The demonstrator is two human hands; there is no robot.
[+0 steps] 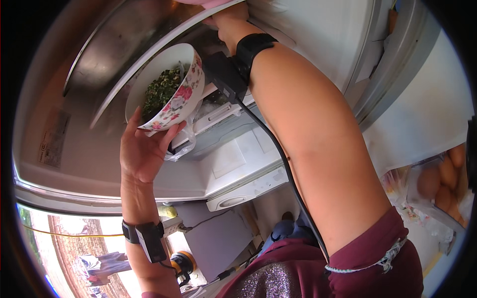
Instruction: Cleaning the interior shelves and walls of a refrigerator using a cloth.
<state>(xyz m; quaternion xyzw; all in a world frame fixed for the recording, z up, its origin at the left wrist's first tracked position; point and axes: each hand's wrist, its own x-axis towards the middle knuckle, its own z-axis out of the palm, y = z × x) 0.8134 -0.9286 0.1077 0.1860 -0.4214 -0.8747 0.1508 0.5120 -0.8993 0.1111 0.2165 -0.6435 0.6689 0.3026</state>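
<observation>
My left hand holds a white bowl with a pink rose pattern by its lower side, fingers and thumb around its base. The bowl tilts and holds chopped dark green leaves. Around the bowl is the inside of a refrigerator, just below the edge of a glass shelf. My right hand reaches into the refrigerator at the top, beside that shelf edge; its fingers are mostly hidden. Something pink shows just above it. Both forearms wear black straps with small black boxes.
Beneath the bowl are a clear plastic bag and a drawer with a white front. The open refrigerator door stands at the right, with bagged eggs near it. A power strip lies at the lower left.
</observation>
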